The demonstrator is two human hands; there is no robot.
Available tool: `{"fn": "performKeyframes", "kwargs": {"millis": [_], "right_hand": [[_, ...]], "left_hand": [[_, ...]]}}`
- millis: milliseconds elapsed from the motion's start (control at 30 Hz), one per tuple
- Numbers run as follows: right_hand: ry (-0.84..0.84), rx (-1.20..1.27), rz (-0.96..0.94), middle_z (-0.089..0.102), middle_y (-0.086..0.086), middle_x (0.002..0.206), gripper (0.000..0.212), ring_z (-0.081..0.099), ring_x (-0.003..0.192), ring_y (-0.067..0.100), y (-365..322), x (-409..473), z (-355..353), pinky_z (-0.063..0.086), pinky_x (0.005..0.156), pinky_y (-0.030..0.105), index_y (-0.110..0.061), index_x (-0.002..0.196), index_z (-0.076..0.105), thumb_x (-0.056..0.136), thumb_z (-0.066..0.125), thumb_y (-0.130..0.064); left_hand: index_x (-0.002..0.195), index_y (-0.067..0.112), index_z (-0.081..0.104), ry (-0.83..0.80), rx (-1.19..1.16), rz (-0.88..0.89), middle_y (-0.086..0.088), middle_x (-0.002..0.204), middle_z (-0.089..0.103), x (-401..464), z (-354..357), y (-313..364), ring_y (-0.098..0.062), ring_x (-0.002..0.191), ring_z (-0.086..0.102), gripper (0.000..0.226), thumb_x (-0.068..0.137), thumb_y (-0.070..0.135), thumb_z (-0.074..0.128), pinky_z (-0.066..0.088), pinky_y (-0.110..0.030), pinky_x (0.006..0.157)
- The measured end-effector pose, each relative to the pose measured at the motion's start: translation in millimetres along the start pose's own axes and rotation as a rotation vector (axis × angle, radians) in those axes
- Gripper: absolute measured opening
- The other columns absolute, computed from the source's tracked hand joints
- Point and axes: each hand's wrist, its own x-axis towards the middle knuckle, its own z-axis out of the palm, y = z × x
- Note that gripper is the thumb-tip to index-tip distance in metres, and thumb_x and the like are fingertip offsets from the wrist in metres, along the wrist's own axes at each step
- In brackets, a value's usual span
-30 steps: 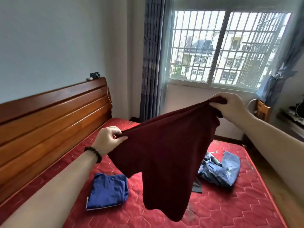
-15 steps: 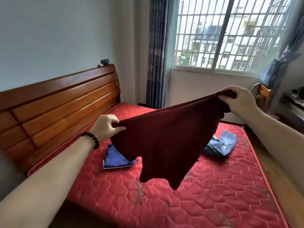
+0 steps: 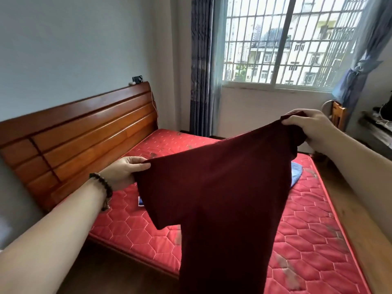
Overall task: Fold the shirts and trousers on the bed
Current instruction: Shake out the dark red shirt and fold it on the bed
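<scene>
Maroon shirt (image 3: 222, 187) between hands, seemingly clear of bed (image 3: 307, 240).

Wooden headboard (image 3: 84, 132), barred window (image 3: 282, 41), blue curtain (image 3: 200, 64), wooden chair (image 3: 338, 115)

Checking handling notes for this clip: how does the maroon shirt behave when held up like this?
Probably floppy: the maroon shirt sags between left hand and right hand, and its body hangs limp. Likely light, since fingertip pinches at the edges hold it.
</scene>
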Motion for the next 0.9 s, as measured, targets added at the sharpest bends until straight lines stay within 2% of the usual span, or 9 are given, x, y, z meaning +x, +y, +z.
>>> {"fn": "performKeyframes", "kwargs": {"millis": [133, 200, 267, 333, 467, 600, 667, 733, 900], "right_hand": [[-0.030, -0.036, 0.122, 0.064, 0.006, 0.067, 0.015, 0.058, 0.061, 0.022, 33, 9, -3, 0.049, 0.058, 0.030, -0.015, 0.072, 0.069, 0.077, 0.069, -0.002], [-0.039, -0.074, 0.162, 0.065, 0.004, 0.067, 0.016, 0.058, 0.061, 0.022, 61, 16, 0, 0.050, 0.057, 0.029, -0.017, 0.074, 0.070, 0.079, 0.069, -0.002], [-0.059, -0.120, 0.183, 0.066, 0.007, 0.075, 0.014, 0.059, 0.071, 0.025, 96, 24, 6, 0.050, 0.071, 0.036, -0.017, 0.078, 0.071, 0.079, 0.071, -0.004], [-0.076, -0.173, 0.204, 0.065, 0.011, 0.081, 0.012, 0.059, 0.077, 0.027, 132, 33, 14, 0.049, 0.076, 0.039, -0.017, 0.080, 0.070, 0.079, 0.072, -0.005], [-0.085, -0.236, 0.271, 0.065, 0.012, 0.084, 0.012, 0.057, 0.071, 0.024, 214, 59, 41, 0.049, 0.067, 0.033, -0.017, 0.085, 0.070, 0.079, 0.073, -0.007], [-0.116, -0.281, 0.320, 0.064, 0.004, 0.077, 0.021, 0.060, 0.064, 0.017, 298, 101, 76, 0.050, 0.055, 0.020, -0.011, 0.100, 0.070, 0.080, 0.073, -0.006], [-0.122, -0.297, 0.352, 0.062, 0.004, 0.073, 0.019, 0.058, 0.050, 0.005, 338, 128, 96, 0.050, 0.046, 0.017, -0.011, 0.099, 0.069, 0.081, 0.071, -0.003], [-0.120, -0.306, 0.390, 0.061, 0.006, 0.071, 0.019, 0.054, 0.040, 0.000, 379, 159, 115, 0.048, 0.038, 0.017, -0.011, 0.098, 0.068, 0.082, 0.069, -0.001], [-0.136, -0.409, 0.442, 0.064, 0.009, 0.078, 0.018, 0.055, 0.046, -0.001, 464, 240, 157, 0.051, 0.043, 0.018, -0.014, 0.098, 0.071, 0.081, 0.072, -0.007]], "left_hand": [[0.075, 0.009, 0.073, 0.032, -0.019, -0.088, -0.012, 0.078, 0.072, 19, 16, -23, -0.018, 0.067, 0.070, 0.010, 0.079, 0.006, 0.064, 0.058, -0.027, 0.059], [0.068, 0.010, 0.073, 0.080, -0.005, -0.121, -0.010, 0.073, 0.072, 36, 21, -43, -0.016, 0.062, 0.070, 0.022, 0.085, 0.002, 0.061, 0.056, -0.025, 0.055], [0.064, 0.011, 0.074, 0.116, -0.006, -0.158, -0.010, 0.072, 0.072, 55, 21, -67, -0.017, 0.061, 0.070, 0.030, 0.087, -0.001, 0.059, 0.058, -0.026, 0.057], [0.065, 0.010, 0.074, 0.141, -0.005, -0.192, -0.010, 0.072, 0.072, 77, 18, -94, -0.017, 0.061, 0.070, 0.029, 0.086, -0.002, 0.060, 0.059, -0.027, 0.060], [0.078, 0.005, 0.067, 0.227, 0.043, -0.249, -0.006, 0.063, 0.070, 127, 8, -153, -0.013, 0.054, 0.067, 0.016, 0.087, -0.006, 0.059, 0.056, -0.023, 0.056], [0.081, 0.004, 0.064, 0.284, 0.048, -0.325, -0.005, 0.059, 0.069, 195, -11, -213, -0.012, 0.050, 0.066, 0.013, 0.085, -0.008, 0.060, 0.055, -0.022, 0.051], [0.081, 0.004, 0.064, 0.295, 0.070, -0.363, -0.005, 0.058, 0.069, 236, -23, -241, -0.012, 0.049, 0.065, 0.014, 0.085, -0.009, 0.060, 0.054, -0.021, 0.049], [0.079, 0.005, 0.066, 0.295, 0.116, -0.398, -0.003, 0.058, 0.069, 280, -36, -266, -0.013, 0.051, 0.064, 0.016, 0.084, -0.009, 0.061, 0.054, -0.019, 0.052], [0.077, 0.012, 0.072, 0.309, 0.210, -0.464, -0.001, 0.064, 0.071, 377, -70, -314, -0.010, 0.059, 0.066, 0.020, 0.081, -0.007, 0.067, 0.055, -0.021, 0.064]]}}
